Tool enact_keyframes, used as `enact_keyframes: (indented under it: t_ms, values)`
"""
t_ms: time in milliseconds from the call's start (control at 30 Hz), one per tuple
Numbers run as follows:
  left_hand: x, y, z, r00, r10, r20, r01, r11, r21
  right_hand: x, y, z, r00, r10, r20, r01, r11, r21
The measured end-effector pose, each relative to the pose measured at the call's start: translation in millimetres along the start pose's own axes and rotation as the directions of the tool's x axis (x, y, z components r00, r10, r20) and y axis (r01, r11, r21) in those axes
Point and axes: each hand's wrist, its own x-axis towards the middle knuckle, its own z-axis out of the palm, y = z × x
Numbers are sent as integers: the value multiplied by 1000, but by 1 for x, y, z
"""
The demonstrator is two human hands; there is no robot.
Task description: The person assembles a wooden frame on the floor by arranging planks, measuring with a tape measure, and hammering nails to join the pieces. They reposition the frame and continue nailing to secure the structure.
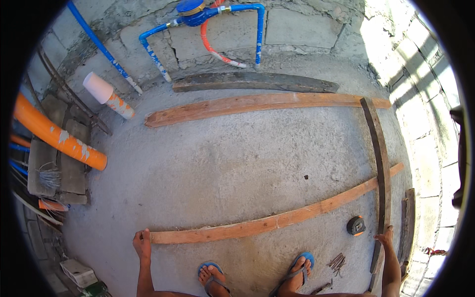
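A reddish wooden plank (267,222) lies slanting across the concrete floor in front of my feet. My left hand (142,242) is closed on its left end. On the right, a dark wooden strip (381,153) runs from near to far, crossing over that plank and over a second reddish plank (257,103) farther off. My right hand (386,236) grips the dark strip toward its near end, thumb on one side and fingers on the other. A black and orange tape measure (356,225) rests on the floor just left of the right hand.
Several nails (337,264) lie near my right foot. A dark beam (257,81) lies by the far wall, below a blue water meter (193,12) on pipes. Orange pipe (64,136) and concrete blocks (44,168) stand left; more dark wood (407,227) lies right.
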Motion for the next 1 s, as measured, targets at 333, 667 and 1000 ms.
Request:
enact_keyframes:
  t_ms: [333,667,1000]
  values:
    - [-80,-22,-15,951,-307,19,293,883,-367,32,-60,-40,981,-189,-46,183,977,-112]
    - [17,-22,-25,998,-55,44,65,957,-282,-80,-94,-35,946,-293,-134,319,914,251]
    - [-27,-16,35,961,262,92,-255,963,-86,-111,-118,-7,966,-218,-138,254,893,372]
